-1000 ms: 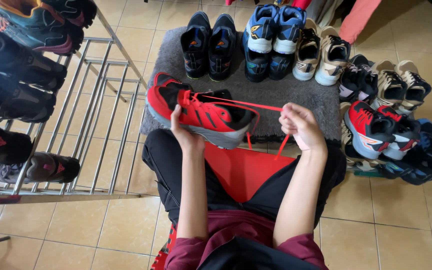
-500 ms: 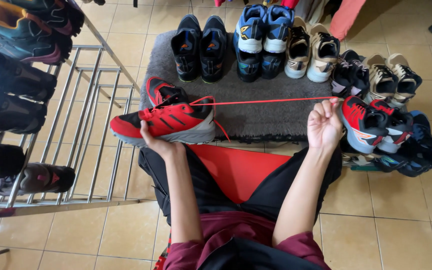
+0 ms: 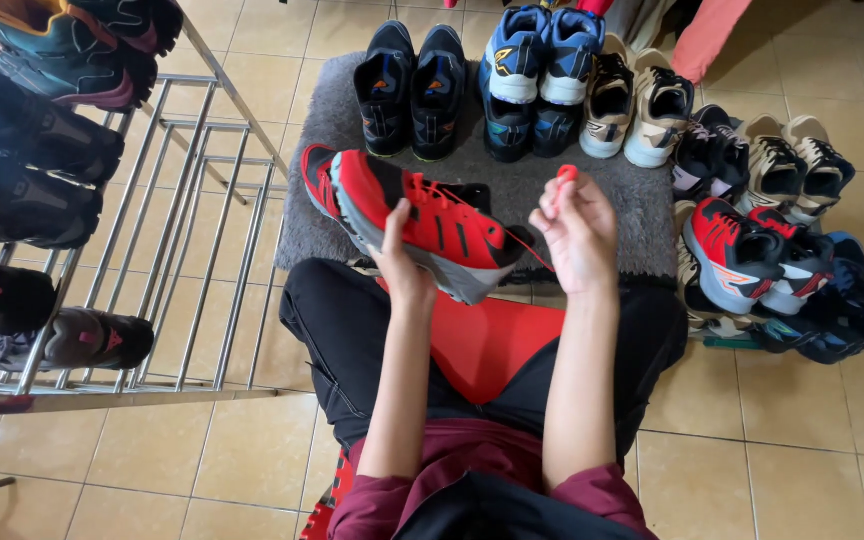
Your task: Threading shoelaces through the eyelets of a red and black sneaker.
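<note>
- Gripping a red mesh sneaker (image 3: 422,225) from beneath at centre frame, my left hand (image 3: 399,262) holds it above my lap.
- My right hand (image 3: 577,232), apart to the right, pinches its thin red lace (image 3: 564,175).
- At left, a tubular metal rack (image 3: 167,250) carries dark shoes (image 3: 27,140).
- At top, paired trainers (image 3: 542,75) sit on a fuzzy grey mat (image 3: 542,190).

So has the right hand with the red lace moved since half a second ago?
Yes. The right hand came in leftward over the grey mat, nearer the red shoe.

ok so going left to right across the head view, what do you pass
metal shoe rack → red shoe in the left hand → right hand pinching the red lace → red and black shoe on the floor
</note>
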